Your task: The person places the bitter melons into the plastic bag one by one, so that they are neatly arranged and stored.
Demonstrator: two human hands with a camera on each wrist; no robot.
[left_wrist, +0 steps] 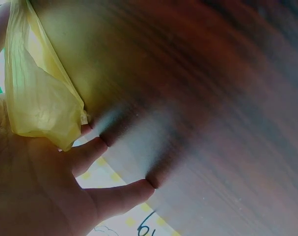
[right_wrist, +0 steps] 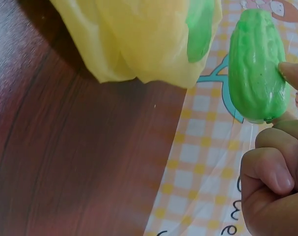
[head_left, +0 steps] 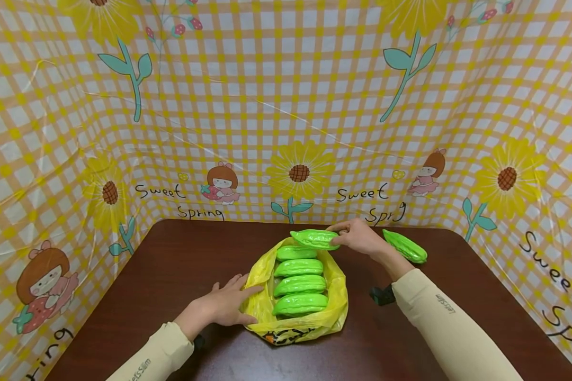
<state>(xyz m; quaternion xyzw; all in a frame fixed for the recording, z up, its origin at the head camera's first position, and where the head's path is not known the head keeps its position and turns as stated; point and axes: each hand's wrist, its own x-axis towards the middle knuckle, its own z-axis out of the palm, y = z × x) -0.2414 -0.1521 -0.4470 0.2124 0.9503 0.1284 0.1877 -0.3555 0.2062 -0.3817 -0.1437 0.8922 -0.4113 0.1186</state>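
A yellow plastic bag (head_left: 336,296) stands wide at the top on the table, with several bright green toy bitter melons (head_left: 300,286) stacked in a row inside it. My right hand (head_left: 359,239) pinches one end of another toy bitter melon (head_left: 312,239) between thumb and fingers, over the bag's far rim. In the right wrist view, that melon (right_wrist: 257,64) shows its ridged, glossy skin beside the bag. On the bag's left side, my left hand (head_left: 224,302) rests with fingers spread, and its fingertips (left_wrist: 148,189) reach the table in the left wrist view.
Another green toy bitter melon (head_left: 405,247) lies on the dark brown table (head_left: 181,254) at the back right, beyond the right forearm. A checked yellow sheet (head_left: 248,106) with sunflower prints walls the table at the back and both sides.
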